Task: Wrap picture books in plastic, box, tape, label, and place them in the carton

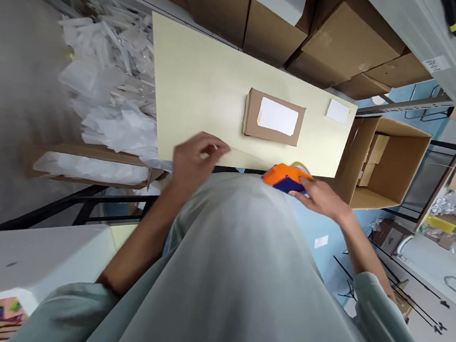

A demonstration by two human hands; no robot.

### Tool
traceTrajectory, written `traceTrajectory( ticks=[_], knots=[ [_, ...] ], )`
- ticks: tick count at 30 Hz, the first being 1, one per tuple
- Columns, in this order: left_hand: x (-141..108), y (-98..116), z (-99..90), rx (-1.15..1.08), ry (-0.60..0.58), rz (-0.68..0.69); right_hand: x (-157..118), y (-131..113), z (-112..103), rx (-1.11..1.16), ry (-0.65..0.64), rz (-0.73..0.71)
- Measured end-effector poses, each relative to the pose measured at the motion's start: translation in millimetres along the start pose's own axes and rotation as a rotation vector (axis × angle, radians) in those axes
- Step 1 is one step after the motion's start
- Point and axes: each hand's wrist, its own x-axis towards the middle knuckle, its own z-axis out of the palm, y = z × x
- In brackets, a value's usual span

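Observation:
My right hand (321, 196) grips an orange and dark-purple tape dispenser (286, 176) at the table's near edge, just in front of my body. Part of a tape roll (301, 168) shows behind it. From the dispenser a thin, clear strip of tape (249, 155) stretches left to my left hand (197, 157), whose thumb and forefinger pinch its end. Beyond the strip, a small brown cardboard box (253, 114) with a white label (278, 116) lies on the pale yellow tabletop (199, 93). Neither hand touches the box.
Crumpled plastic bags (115, 85) are heaped left of the table. An open cardboard carton (397, 171) stands at its right end. Along the far side, brown boxes (211, 8) line a shelf. A white paper slip (337, 111) lies at the table's right end.

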Motion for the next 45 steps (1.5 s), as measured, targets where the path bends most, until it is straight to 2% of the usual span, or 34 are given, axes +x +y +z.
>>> traceTrajectory(
  ticks=[2,4,7,11,19,25,34,45],
  knots=[
    [13.5,-26.8,-4.2,-0.042,0.061,-0.106,-1.0,17.1,-9.5,0.066,-0.049,0.108],
    [24.0,-47.5,-6.0,-0.076,0.056,-0.189,4.5,29.7,-17.7,0.130,-0.114,0.191],
    [30.6,-62.5,-1.6,-0.111,0.062,-0.242,19.8,41.0,-27.4,0.251,-0.184,0.249],
    [28.1,-63.1,13.4,-0.135,0.074,-0.268,31.3,52.8,-41.3,0.319,-0.258,0.305],
    [33.2,-64.5,40.6,-0.155,0.071,-0.244,43.5,66.8,-67.2,0.243,-0.323,0.398],
    [42.2,-70.8,45.8,-0.129,0.068,-0.246,54.8,71.5,-68.2,0.245,-0.364,0.397],
    [50.3,-82.3,48.3,-0.104,0.100,-0.255,63.7,75.5,-61.4,0.109,-0.355,0.365],
    [55.7,-95.2,56.6,-0.085,0.052,-0.287,70.4,73.3,-67.7,0.152,-0.368,0.414]
  ],
)
